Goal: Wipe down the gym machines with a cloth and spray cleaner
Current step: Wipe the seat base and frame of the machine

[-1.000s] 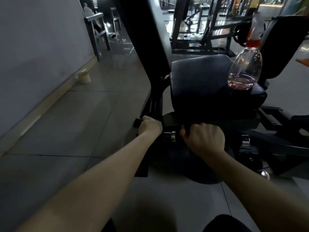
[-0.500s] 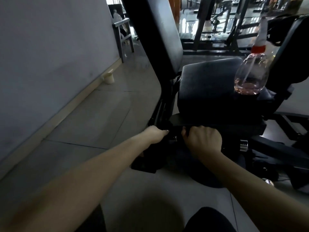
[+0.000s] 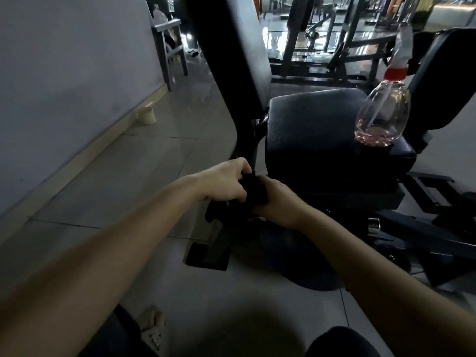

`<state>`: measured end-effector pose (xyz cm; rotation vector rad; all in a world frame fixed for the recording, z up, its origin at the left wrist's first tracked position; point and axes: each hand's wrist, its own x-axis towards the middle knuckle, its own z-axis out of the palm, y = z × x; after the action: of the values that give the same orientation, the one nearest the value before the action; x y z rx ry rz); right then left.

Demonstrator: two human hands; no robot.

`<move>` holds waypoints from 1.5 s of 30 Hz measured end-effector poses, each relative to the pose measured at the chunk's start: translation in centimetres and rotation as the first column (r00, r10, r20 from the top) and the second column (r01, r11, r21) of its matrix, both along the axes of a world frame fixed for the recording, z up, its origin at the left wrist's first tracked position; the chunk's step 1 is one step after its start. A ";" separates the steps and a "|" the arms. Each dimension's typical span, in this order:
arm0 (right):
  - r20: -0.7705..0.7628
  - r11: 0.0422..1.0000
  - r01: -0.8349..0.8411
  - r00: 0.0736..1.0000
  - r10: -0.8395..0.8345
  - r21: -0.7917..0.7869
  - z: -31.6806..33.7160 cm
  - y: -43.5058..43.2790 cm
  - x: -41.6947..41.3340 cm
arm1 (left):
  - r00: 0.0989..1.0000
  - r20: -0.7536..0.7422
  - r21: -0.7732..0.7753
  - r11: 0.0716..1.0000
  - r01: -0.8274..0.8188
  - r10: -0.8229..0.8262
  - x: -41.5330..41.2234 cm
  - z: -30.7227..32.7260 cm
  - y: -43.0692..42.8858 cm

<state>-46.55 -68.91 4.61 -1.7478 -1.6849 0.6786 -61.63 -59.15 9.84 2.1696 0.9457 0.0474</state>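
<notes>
Head view: my left hand point(image 3: 226, 182) and right hand point(image 3: 279, 203) meet just below the front edge of the seat pad point(image 3: 309, 132), both gripping the dark cloth point(image 3: 251, 193). Fingers on both are curled tight round it, knuckles nearly touching. The cloth is bunched between my hands, with a loose tail hanging down under the left hand, so its long axis runs roughly downward; it is dark, so I can't make out the folds.

Room: there is open tiled floor point(image 3: 134, 176) on my left out to the wall point(image 3: 64, 86), with a small cup point(image 3: 147, 115) at the skirting. On my right, frame bars point(image 3: 425, 233) crowd low. The back pad point(image 3: 231, 60) rises just beyond my left hand, and a base foot point(image 3: 207, 256) lies beneath.

The spray bottle point(image 3: 382, 117) stands upright on the seat pad's far right corner, long axis vertical, red collar and white head on top; I can't tell which way the nozzle faces.

Versus half a second ago: my left hand has come off the frame post, my right has dropped from under the seat edge, and they have closed together on the cloth. The bottle is unmoved.
</notes>
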 end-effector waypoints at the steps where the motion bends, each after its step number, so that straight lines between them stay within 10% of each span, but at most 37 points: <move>1: -0.019 1.000 0.006 1.000 -0.006 -0.023 -0.3 0.7 -0.1 | 0.998 0.043 0.032 0.999 -0.043 0.041 -0.2 -0.5 0.6; 9: 0.455 0.897 0.269 0.886 -0.088 -0.350 1.1 0.0 -0.2 | 0.987 0.097 0.217 0.970 0.106 -0.130 -1.4 -3.7 3.6; 13: 0.618 0.947 0.174 0.723 -0.308 0.269 0.5 -5.1 -1.9 | 0.978 0.045 0.283 0.941 0.184 -0.204 0.2 -4.6 2.1; 15: 0.510 0.968 0.185 0.824 -0.246 0.168 -1.5 -7.0 -2.7 | 0.981 0.002 0.319 0.930 0.183 -0.194 1.0 -4.5 1.6; 18: 0.033 0.880 0.201 0.978 -0.207 -0.430 -6.1 -6.9 -2.8 | 0.987 -0.013 0.203 0.967 0.157 -0.157 1.5 -4.1 1.8; 22: -0.674 0.844 0.333 0.508 -0.536 -0.420 -8.5 -3.4 -3.5 | 0.992 0.019 0.108 0.986 0.125 -0.128 1.5 -4.2 2.4; 26: -0.810 0.782 0.504 0.240 -0.535 -0.367 -9.4 0.2 -5.8 | 0.992 0.047 0.083 0.990 0.114 -0.118 1.3 -4.6 2.2; 34: -0.700 0.773 0.621 0.495 -0.514 -0.129 -10.5 -0.3 -5.6 | 0.981 0.114 0.047 0.987 0.154 -0.158 -0.4 -5.4 2.7; 42: -0.782 0.804 0.570 0.418 -0.463 -0.171 -10.1 0.5 -6.5 | 0.984 0.125 0.019 0.992 0.124 -0.125 -0.7 -5.0 2.4; 45: -0.636 0.841 0.528 0.611 -0.472 -0.117 -11.8 -0.5 -6.8 | 0.991 0.038 0.017 0.992 0.124 -0.125 -1.4 -3.8 2.7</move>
<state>-53.37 -69.45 -7.21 -1.5574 -0.6813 0.8010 -63.00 -56.46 6.00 2.2288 0.7885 0.0361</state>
